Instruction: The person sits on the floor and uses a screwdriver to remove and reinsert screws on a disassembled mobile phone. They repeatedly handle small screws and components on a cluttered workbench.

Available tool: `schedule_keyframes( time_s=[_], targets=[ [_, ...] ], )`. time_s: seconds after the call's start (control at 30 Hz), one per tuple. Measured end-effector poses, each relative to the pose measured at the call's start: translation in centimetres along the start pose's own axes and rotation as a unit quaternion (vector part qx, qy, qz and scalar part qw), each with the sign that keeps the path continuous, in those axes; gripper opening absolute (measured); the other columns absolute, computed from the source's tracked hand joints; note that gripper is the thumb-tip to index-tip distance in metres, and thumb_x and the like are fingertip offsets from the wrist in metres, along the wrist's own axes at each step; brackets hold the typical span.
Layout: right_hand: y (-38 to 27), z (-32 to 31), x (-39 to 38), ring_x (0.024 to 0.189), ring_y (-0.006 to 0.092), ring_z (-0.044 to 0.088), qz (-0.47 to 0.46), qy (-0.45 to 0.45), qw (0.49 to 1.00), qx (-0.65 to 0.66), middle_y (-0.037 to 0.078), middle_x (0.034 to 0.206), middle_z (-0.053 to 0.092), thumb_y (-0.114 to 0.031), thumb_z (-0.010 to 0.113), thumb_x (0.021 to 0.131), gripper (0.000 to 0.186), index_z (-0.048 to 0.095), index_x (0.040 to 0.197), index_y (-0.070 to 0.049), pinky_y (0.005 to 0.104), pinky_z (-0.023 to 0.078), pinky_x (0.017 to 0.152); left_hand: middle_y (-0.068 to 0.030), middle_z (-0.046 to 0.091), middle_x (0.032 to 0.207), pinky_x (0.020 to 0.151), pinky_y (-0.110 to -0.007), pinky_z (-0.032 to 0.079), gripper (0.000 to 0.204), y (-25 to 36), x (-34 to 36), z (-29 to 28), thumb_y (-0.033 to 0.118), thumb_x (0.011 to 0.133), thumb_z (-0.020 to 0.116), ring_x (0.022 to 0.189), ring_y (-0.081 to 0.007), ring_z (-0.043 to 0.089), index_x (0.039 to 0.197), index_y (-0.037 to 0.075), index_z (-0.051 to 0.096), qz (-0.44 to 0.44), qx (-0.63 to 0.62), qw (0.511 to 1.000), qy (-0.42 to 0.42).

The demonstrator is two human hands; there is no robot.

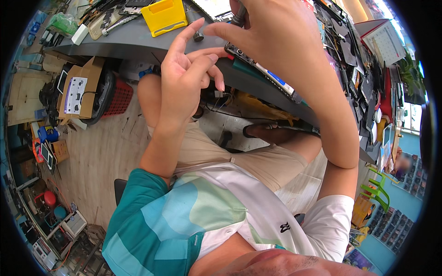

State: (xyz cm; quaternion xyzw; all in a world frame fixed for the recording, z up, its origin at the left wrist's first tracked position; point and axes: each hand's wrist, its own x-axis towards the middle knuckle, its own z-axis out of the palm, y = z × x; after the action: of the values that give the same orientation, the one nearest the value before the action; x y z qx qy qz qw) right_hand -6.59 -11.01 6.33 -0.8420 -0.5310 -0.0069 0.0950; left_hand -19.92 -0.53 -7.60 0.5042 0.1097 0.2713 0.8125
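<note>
My left hand (182, 73) is raised at the desk's front edge with its fingers apart. One of its fingertips reaches the near-left end of an opened phone (264, 71); whether it touches cannot be made out. The phone's bare inner parts face up. Over the phone, my right hand (276, 25) is closed around a dark cylindrical tool handle (239, 17), whose tip is hidden. Behind my left fingers lies another dark rod-shaped tool (197, 35) with a round end. Left of that sits a yellow phone stand (159, 28).
The grey desk (124, 46) carries many phone parts (352, 73) on the right and tools on the left. A desk calendar (384, 41) stands far right. On the floor at left are a cardboard box (94, 71) and a red basket (120, 95). A green chair (377, 188) stands at right.
</note>
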Motion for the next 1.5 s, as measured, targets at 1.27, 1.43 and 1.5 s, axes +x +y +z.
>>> schedule_keyframes(
  time_s=[1.27,1.43,1.5],
  targets=[
    [1.2,1.7,-1.7,0.067,0.0491,0.068,-0.12,0.085,0.984,0.104,0.026,0.069,0.065,-0.015,0.072,0.093,0.034,0.048,0.11,0.002,0.0565,0.052,0.061,-0.0269,0.077,0.109,0.047,-0.022,0.041,0.073,-0.3,0.0,0.4,-0.009,0.093,0.055,0.052,-0.0135,0.061,0.163,-0.009,0.035,0.02,0.027,0.999,0.005],
    [1.9,2.3,-1.4,0.07,0.0487,0.069,-0.099,0.054,0.985,0.127,0.027,0.072,0.066,-0.016,0.072,0.093,0.037,0.048,0.113,0.004,0.0557,0.053,0.062,-0.0292,0.076,0.109,0.046,-0.021,0.038,0.074,-0.2,-0.1,0.9,-0.008,0.092,0.056,0.053,-0.0145,0.063,0.163,-0.009,0.035,0.017,0.014,1.0,0.018],
    [1.1,2.3,-1.2,0.071,0.0465,0.071,-0.056,0.04,0.994,0.086,0.026,0.075,0.068,-0.014,0.072,0.094,0.035,0.049,0.113,0.004,0.0525,0.055,0.064,-0.0301,0.076,0.112,0.046,-0.02,0.036,0.073,-0.3,-0.1,1.2,-0.008,0.093,0.056,0.053,-0.0137,0.062,0.163,-0.01,0.035,0.02,0.016,0.999,0.019]
  ],
)
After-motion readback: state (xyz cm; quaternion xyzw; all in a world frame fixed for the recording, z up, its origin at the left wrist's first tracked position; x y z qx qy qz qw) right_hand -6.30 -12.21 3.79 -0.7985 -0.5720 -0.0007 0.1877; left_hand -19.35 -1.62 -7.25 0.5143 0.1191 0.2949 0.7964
